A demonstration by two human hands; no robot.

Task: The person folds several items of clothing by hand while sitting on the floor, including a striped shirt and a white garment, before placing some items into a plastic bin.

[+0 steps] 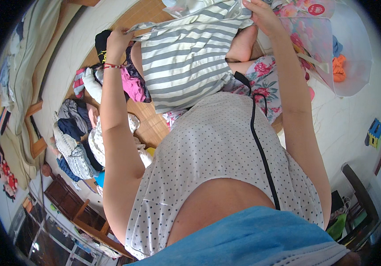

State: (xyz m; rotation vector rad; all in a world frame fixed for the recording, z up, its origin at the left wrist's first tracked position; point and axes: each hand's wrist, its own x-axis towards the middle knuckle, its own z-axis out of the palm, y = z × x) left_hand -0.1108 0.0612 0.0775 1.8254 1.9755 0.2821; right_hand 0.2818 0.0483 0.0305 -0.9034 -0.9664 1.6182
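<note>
A grey-and-white striped garment (187,63) lies spread across my lap and crossed legs, over floral-print trousers (263,71). At its upper left corner my left hand (118,41), with a red cord bracelet at the wrist, grips the edge. My right hand (258,13) pinches the garment's upper right end near the top of the picture. Narrow strips of its fabric run taut between both hands. A bright pink cloth (133,85) lies just below my left hand, beside the garment.
Piled clothes (74,133) lie on a bamboo mat (147,119) to the left. At the right stands a translucent floral bag (310,43) beside a whitish container (353,66) with an orange cloth (339,68) inside. A blue-and-yellow toy (375,133) rests on the floor at far right.
</note>
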